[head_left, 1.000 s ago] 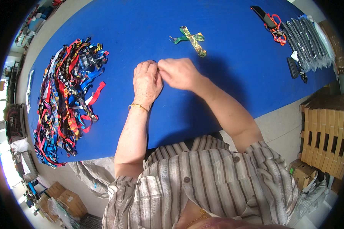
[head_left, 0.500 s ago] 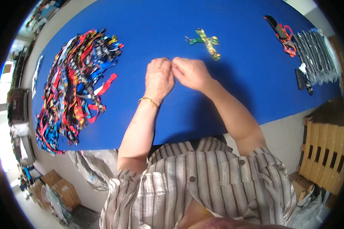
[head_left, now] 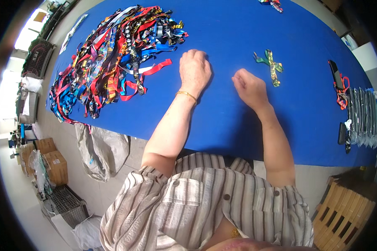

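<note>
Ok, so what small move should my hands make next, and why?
Probably slide the left hand a little left to the red strap end. It juts out of the pile of straps toward that hand, so it looks easiest to take. The right hand is farther off, nearer the green and yellow strap. I can't tell whether either hand holds anything.

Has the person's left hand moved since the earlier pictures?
Yes. Judged against the multicoloured strap pile on the table, the left hand has shifted left, closer to it.
</note>
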Motion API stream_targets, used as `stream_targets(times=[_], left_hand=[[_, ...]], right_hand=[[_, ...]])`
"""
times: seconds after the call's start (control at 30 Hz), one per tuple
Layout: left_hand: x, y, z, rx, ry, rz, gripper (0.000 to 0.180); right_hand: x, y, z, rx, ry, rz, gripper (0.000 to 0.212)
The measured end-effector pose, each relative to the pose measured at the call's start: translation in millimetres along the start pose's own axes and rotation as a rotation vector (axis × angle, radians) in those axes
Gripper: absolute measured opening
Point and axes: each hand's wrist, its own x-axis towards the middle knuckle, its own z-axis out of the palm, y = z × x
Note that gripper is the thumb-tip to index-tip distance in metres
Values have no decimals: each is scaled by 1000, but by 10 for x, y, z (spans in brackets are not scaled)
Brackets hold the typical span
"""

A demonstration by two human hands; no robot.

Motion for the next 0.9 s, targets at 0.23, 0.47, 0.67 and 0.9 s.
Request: stream_targets(times=[0.23,0.47,0.67,0.9], left_hand=[[158,-531,-74,207,117,-178,23],[148,-628,-17,306,132,-197,30],[151,-500,-74,290,-13,-203,26],[29,-90,25,48,-154,126,18]], right_hand=[[6,0,-3,24,-1,-8,15],[12,-36,-30,52,-33,50,14],[6,-20,-26,61,-24,46,13],[-11,1,-28,50,-33,68,8]])
